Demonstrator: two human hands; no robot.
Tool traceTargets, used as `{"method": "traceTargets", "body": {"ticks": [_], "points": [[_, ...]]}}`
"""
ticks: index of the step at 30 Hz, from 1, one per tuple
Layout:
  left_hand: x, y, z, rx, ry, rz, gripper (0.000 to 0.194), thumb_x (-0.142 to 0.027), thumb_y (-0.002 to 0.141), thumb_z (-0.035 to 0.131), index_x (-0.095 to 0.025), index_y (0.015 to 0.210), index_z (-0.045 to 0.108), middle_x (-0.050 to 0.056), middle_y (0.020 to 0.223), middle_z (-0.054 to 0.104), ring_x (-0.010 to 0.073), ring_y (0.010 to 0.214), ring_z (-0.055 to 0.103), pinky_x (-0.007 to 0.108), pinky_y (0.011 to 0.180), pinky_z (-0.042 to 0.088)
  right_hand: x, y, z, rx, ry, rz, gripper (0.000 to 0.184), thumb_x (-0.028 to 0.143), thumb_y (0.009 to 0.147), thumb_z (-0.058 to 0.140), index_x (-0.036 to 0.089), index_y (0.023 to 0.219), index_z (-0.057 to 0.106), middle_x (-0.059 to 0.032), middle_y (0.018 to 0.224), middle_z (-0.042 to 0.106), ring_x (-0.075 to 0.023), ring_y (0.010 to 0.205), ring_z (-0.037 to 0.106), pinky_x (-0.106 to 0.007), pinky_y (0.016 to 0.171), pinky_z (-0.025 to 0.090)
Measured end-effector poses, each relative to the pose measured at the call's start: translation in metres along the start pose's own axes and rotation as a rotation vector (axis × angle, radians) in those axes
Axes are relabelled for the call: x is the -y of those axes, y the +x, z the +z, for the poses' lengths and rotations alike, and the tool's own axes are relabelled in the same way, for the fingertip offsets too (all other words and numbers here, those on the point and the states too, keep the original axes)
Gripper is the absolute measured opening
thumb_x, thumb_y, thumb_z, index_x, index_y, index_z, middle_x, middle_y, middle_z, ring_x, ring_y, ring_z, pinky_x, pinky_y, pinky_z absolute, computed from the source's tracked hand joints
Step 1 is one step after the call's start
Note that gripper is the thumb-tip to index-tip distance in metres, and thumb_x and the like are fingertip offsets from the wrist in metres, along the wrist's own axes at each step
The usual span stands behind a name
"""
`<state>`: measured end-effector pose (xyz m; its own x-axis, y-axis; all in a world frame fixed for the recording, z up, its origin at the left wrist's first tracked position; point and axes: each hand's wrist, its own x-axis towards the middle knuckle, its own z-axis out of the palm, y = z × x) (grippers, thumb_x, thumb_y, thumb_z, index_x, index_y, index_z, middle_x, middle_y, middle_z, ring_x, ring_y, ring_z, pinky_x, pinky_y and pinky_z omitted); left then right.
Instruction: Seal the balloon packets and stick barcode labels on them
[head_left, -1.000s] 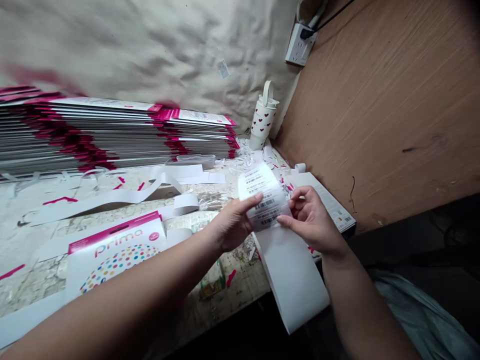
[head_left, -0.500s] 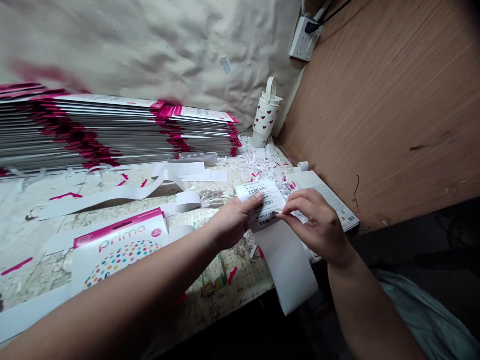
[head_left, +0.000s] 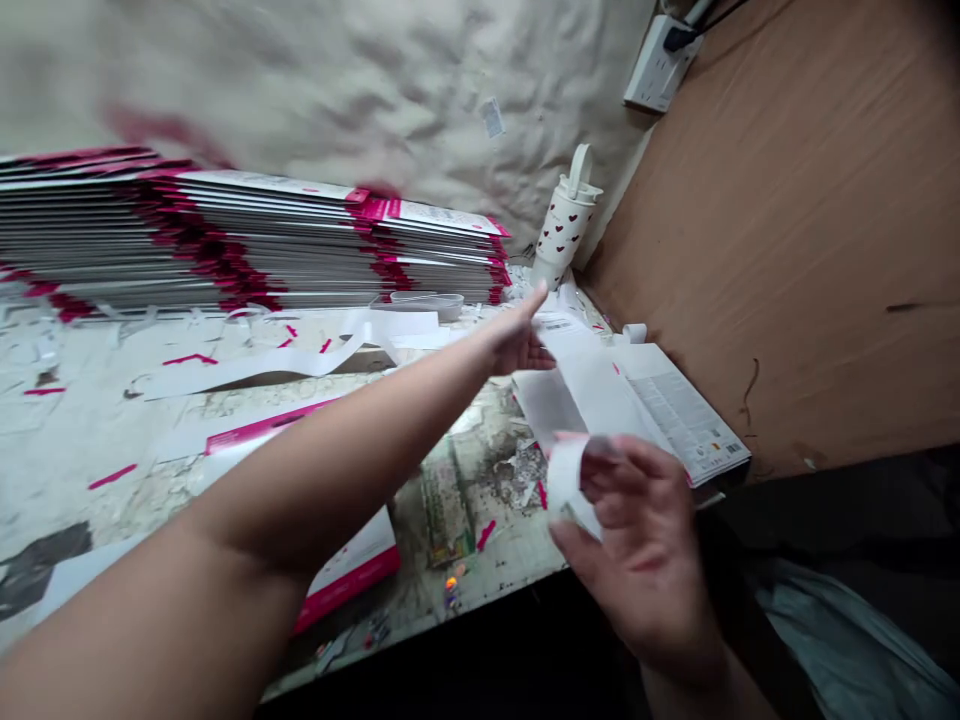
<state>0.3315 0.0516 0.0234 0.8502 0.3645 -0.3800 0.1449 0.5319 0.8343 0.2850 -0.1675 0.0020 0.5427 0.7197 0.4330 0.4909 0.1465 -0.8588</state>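
My left hand (head_left: 519,338) reaches forward across the table, fingers stretched out flat over the label strip (head_left: 559,400) where its barcode end lies near the paper scraps. My right hand (head_left: 637,545) is nearer me at the table's front edge, fingers curled, pinching a small white label (head_left: 564,478) that curls over its fingertips. The white backing strip runs from under my left hand towards my right hand. A flat pink and white box (head_left: 352,565) lies under my left forearm, mostly hidden.
A tall stack of flat pink-edged cartons (head_left: 247,245) fills the back of the table. A white cup with hearts (head_left: 564,225) stands in the corner. A printed carton (head_left: 675,410) lies by the wooden wall (head_left: 810,220). Paper strips (head_left: 262,365) litter the table.
My hands have come apart: the left has pushed the label strip forward onto the table, and the right has drawn back towards me with a peeled label. The view has shifted left.
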Motion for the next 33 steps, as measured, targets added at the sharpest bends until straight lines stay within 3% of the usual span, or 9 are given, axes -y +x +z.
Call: {"method": "traceTargets", "body": {"ticks": [3,6,10,12,14,19,26,29,33], "points": [[-0.034,-0.024,-0.043,-0.174,0.664,0.148,0.051,-0.059,0.078,0.050,-0.013,0.061,0.063,0.010,0.055,0.060,0.0226,0.061,0.059,0.031,0.062,0.040,-0.021,0.007,0.033,0.078,0.019,0.115,0.079,0.017,0.079,0.058,0.034,0.140,0.012,-0.0102,0.128,0.049,-0.0227,0.109,0.055,-0.044,0.090,0.048],[-0.046,-0.104,-0.105,-0.357,1.230,0.334,0.028,-0.040,0.069,0.067,-0.018,0.053,0.060,0.002,0.050,0.053,0.0183,0.064,0.054,0.027,0.068,0.034,-0.041,0.033,0.062,0.238,-0.173,0.121,0.069,0.015,0.079,0.053,0.032,0.139,0.023,-0.0075,0.112,0.058,-0.0220,0.103,0.056,-0.044,0.091,0.045],[-0.009,-0.228,-0.189,-0.475,1.788,-0.073,0.018,-0.034,0.073,0.056,-0.020,0.063,0.062,0.001,0.062,0.057,0.0181,0.062,0.050,0.027,0.064,0.031,-0.044,0.065,0.100,0.633,-0.312,-0.027,0.081,0.018,0.073,0.059,0.029,0.143,0.019,-0.0085,0.119,0.057,-0.0254,0.107,0.052,-0.043,0.091,0.043],[0.021,-0.268,-0.219,-0.496,1.762,-0.125,0.023,-0.037,0.072,0.057,-0.020,0.087,0.064,0.006,0.084,0.063,0.0231,0.077,0.056,0.028,0.068,0.035,-0.041,0.069,0.117,0.731,-0.412,-0.108,0.091,0.025,0.068,0.064,0.028,0.145,0.014,-0.0112,0.124,0.052,-0.0296,0.108,0.050,-0.045,0.088,0.043],[0.048,-0.288,-0.238,-0.499,1.654,-0.127,0.038,-0.041,0.068,0.060,-0.020,0.099,0.060,0.009,0.099,0.063,0.0266,0.089,0.056,0.029,0.073,0.038,-0.039,0.066,0.130,0.679,-0.564,-0.099,0.093,0.030,0.067,0.063,0.027,0.145,0.012,-0.0133,0.116,0.056,-0.0313,0.097,0.054,-0.044,0.076,0.045],[0.069,-0.289,-0.250,-0.551,1.497,-0.307,0.034,-0.049,0.058,0.065,-0.021,0.077,0.063,0.011,0.085,0.067,0.0296,0.080,0.059,0.029,0.062,0.035,-0.049,0.058,0.137,0.492,-0.711,0.117,0.082,0.021,0.074,0.049,0.020,0.146,0.009,-0.0041,0.069,0.061,-0.0204,0.055,0.054,-0.031,0.052,0.038],[0.063,-0.313,-0.255,-0.517,1.088,-0.326,0.026,-0.043,0.074,0.053,-0.018,0.068,0.058,-0.002,0.061,0.058,0.0159,0.061,0.050,0.022,0.055,0.031,-0.047,0.058,0.119,0.328,-0.569,0.154,0.078,0.022,0.074,0.052,0.022,0.143,0.016,0.0022,0.065,0.062,-0.0183,0.055,0.056,-0.030,0.054,0.042],[0.062,-0.316,-0.250,-0.483,0.787,-0.265,0.029,-0.045,0.075,0.056,-0.016,0.069,0.055,-0.003,0.061,0.053,0.0122,0.060,0.045,0.020,0.055,0.031,-0.025,0.046,0.126,0.269,-0.656,-0.007,0.074,0.020,0.078,0.049,0.021,0.144,0.014,0.0010,0.071,0.063,-0.0173,0.057,0.056,-0.030,0.055,0.043],[0.061,-0.290,-0.225,-0.386,0.580,-0.126,0.027,-0.041,0.073,0.060,-0.015,0.069,0.054,-0.003,0.059,0.050,0.0107,0.056,0.044,0.021,0.053,0.034,0.001,0.025,0.162,0.313,-0.710,-0.415,0.070,0.012,0.084,0.042,0.018,0.145,0.008,-0.0001,0.067,0.060,-0.0162,0.055,0.051,-0.028,0.051,0.040]]}}
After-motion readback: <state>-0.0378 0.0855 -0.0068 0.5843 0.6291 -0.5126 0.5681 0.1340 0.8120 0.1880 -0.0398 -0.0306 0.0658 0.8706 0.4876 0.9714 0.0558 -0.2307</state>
